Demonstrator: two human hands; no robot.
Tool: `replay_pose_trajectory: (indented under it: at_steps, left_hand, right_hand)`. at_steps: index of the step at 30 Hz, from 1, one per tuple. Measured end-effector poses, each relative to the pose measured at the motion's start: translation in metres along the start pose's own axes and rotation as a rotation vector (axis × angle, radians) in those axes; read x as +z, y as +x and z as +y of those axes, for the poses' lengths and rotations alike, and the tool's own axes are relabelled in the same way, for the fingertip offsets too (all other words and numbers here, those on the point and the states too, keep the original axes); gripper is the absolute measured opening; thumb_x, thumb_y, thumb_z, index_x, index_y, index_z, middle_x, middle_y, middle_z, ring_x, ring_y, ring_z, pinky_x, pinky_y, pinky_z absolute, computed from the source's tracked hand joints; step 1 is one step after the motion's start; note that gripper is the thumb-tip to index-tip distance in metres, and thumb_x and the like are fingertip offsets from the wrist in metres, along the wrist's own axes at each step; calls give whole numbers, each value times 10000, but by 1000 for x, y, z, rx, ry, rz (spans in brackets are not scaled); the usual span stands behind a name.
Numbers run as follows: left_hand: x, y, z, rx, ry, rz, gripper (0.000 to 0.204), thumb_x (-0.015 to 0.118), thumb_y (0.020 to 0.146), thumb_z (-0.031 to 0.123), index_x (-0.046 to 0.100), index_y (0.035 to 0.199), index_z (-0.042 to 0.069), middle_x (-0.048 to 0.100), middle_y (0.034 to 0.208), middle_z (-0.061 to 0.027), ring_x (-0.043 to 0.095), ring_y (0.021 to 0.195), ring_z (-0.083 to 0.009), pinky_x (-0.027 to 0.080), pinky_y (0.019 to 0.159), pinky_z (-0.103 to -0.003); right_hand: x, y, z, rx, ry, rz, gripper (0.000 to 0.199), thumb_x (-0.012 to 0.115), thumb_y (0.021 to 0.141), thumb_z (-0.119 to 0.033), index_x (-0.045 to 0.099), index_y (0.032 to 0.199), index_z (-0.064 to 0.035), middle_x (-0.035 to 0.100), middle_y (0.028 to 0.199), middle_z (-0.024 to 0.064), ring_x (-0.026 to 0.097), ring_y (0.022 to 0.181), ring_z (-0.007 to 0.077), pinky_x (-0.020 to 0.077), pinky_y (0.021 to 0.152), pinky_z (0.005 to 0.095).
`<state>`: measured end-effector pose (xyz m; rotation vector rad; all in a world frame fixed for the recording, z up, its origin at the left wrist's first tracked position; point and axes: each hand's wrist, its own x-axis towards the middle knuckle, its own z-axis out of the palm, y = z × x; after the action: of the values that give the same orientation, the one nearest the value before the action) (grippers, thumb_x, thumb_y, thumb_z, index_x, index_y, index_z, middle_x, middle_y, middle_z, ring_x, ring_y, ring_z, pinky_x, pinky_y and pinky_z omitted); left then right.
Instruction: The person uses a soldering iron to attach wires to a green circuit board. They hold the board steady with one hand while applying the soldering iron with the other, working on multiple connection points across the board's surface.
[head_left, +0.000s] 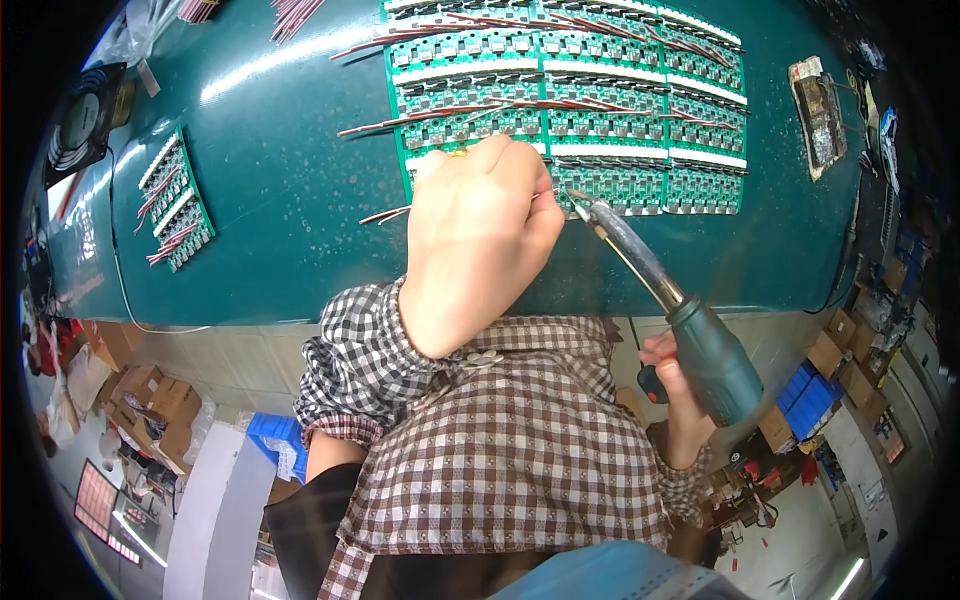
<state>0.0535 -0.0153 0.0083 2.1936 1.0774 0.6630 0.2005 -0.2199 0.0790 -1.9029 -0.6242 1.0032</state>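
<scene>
My left hand [478,225] is closed in a pinch over the lower middle of a large green circuit board panel [605,190]. Thin red and white wires [383,215] stick out on its left side, and a wire end shows at its fingertips. From the lower right, my right hand [686,405] grips a soldering iron [715,355] by its dark green handle. The iron's metal tip reaches the panel's lower row, just right of my left fingertips. More red and black wires [440,117] lie across the upper rows of the panel. My left palm is hidden.
A smaller board piece with wires [177,205] lies left on the green table [290,190]. Behind it stand a black fan [85,125] and a plastic bag [140,35]. Wire bundles [297,18] lie at the far edge. A worn, stained block [817,118] sits at the right.
</scene>
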Motion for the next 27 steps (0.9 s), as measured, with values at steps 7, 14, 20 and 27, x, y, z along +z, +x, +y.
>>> replay_pose_trajectory:
  at_steps: [7,14,20,27]
  left_hand:
    - [0,1,1,6,-32,-8,122,657,687,49,544,725,74,552,672,-77,545,625,-276,372,604,-384]
    - [0,1,2,-2,1,-2,166,687,667,17,551,729,89,544,667,-10,512,574,-180,371,614,-323]
    - [-1,2,3,-10,11,-14,165,688,668,18,551,729,87,548,667,-11,513,574,-184,371,614,-325]
    - [0,2,3,0,-15,-17,127,660,679,50,544,724,71,549,678,-79,545,632,-276,368,603,-382]
  right_hand:
    - [1,1,-1,-17,-31,1,504,756,754,-11,485,1175,43,664,917,134,662,841,200,553,770,332]
    - [4,6,-4,-55,-24,17,367,767,738,-20,589,1053,46,667,879,118,659,809,185,554,731,314]
    - [1,5,-1,-9,-48,3,371,764,733,-10,589,1056,46,666,878,118,661,809,183,556,727,308]
    - [2,6,-4,-27,-79,1,385,764,728,-6,582,1063,49,668,874,122,663,803,185,557,729,314]
